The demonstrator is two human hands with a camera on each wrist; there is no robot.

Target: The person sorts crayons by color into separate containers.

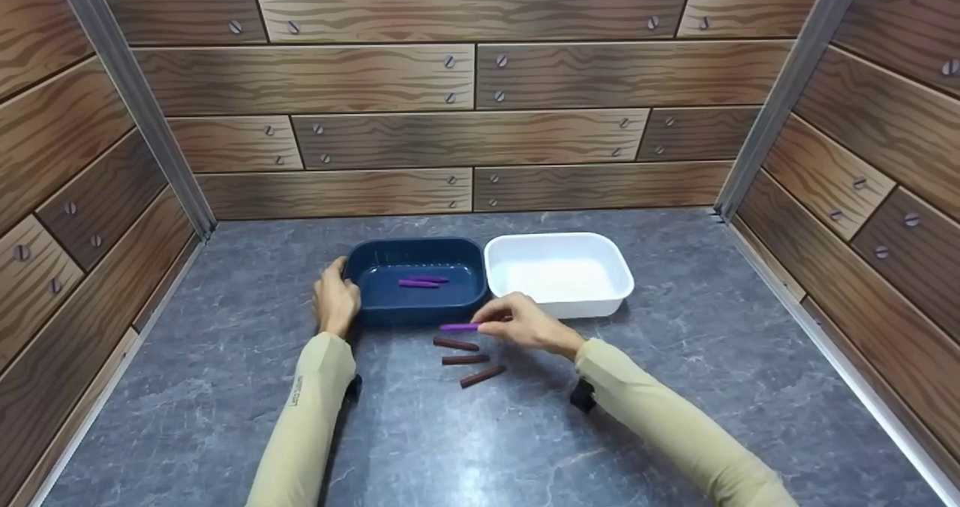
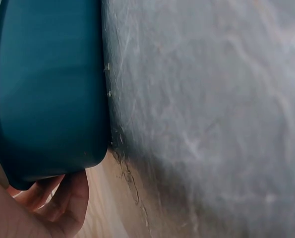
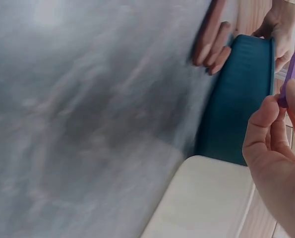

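My right hand [image 1: 527, 325] pinches a purple crayon [image 1: 457, 328] between thumb and fingertips, in front of the two tubs. In the right wrist view the crayon [image 3: 290, 79] stands out past the fingertips, its tapered end showing. My left hand [image 1: 335, 297] grips the left end of the dark blue tub [image 1: 416, 316]; in the left wrist view its fingers [image 2: 73, 201] curl under the rim. Two purple crayons [image 1: 418, 284] lie inside that tub. Three brown crayon-like sticks [image 1: 465, 359] lie on the table, just below the right hand's crayon in the head view.
A white tub [image 1: 592, 308] stands directly to the right of the blue one, their ends touching or nearly so. The grey marbled tabletop [image 1: 465, 447] is bounded by wood-patterned walls [image 1: 375, 192] at the back and both sides.
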